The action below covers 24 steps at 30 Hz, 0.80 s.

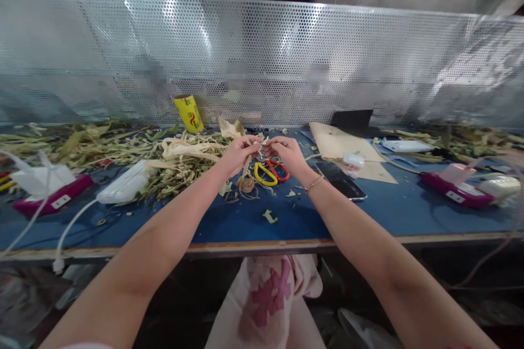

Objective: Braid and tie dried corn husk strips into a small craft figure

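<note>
Two-handed, pinching a pale husk strip [265,142] narrowly between the fingertips of left hand [242,154] and right hand [287,154], above the blue tabletop [229,226]. Best handling lightly, tensioning evenly, avoiding splitting. Working close over scissors [266,183] and coiled cord [246,185], risking snagging. Having dried husks [184,172] crowding the left forearm, a smartphone [340,180] lying by the right. Not showing exact finger contact.

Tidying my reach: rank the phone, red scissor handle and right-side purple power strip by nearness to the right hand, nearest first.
1. Red scissor handle: just below the right hand.
2. Phone: right of it.
3. Purple power strip: far right.
</note>
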Available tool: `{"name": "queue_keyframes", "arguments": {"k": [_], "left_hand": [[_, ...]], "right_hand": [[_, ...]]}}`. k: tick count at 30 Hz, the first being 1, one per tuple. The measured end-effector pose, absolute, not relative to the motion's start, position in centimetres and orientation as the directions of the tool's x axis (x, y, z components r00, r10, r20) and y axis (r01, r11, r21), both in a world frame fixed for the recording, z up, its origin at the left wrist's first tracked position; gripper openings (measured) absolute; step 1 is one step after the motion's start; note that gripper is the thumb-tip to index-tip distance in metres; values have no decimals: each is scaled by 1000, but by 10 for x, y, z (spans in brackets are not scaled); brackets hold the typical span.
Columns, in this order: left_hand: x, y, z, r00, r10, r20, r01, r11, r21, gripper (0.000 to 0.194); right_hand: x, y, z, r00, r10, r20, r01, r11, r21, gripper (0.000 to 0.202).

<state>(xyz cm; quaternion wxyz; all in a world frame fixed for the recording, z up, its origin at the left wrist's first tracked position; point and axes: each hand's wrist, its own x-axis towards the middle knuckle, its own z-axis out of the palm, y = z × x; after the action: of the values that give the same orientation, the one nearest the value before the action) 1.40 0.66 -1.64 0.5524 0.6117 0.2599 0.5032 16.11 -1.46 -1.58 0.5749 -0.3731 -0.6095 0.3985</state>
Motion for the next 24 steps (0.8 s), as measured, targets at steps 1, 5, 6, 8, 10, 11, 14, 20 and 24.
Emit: {"name": "queue_keyframes", "arguments": {"k": [1, 5, 6, 8, 10, 11, 14, 20, 24], "left_hand": [[14, 5, -15, 360, 876, 322, -252, -242, 937, 22], [16, 0, -12, 369, 868, 332, -295, -229, 928, 20], [16, 0, -12, 374, 864, 335, -294, -233, 927, 20], [15, 1, -13, 383, 859, 340, -278, -244, 929, 21], [15, 4, -15, 384, 855, 348, -255, -264, 930, 21], [14, 5, -16, 381, 854, 353, -244, -276, 930, 21], [14, 7, -18, 365, 856, 366, -227, -300, 927, 21], [13, 12, -21, 315, 872, 374, -206, -322, 924, 23], [13, 14, -22, 290, 879, 379, -214, -326, 921, 20]], "right_hand": [[161, -15, -15, -61, 912, 406, 8, 407, -913, 10], [161, -17, -13, -85, 891, 445, 63, 451, -890, 7], [161, -18, -13, -90, 884, 458, 76, 465, -882, 7], [161, -17, -14, -103, 873, 477, 107, 486, -867, 7], [161, -17, -14, -117, 867, 484, 145, 497, -855, 6], [161, -16, -15, -120, 865, 487, 167, 502, -849, 6], [162, -15, -17, -116, 854, 507, 254, 519, -816, 7], [162, -11, -21, -55, 826, 560, 366, 539, -759, 11], [161, -12, -21, -19, 805, 593, 377, 555, -742, 14]]}}
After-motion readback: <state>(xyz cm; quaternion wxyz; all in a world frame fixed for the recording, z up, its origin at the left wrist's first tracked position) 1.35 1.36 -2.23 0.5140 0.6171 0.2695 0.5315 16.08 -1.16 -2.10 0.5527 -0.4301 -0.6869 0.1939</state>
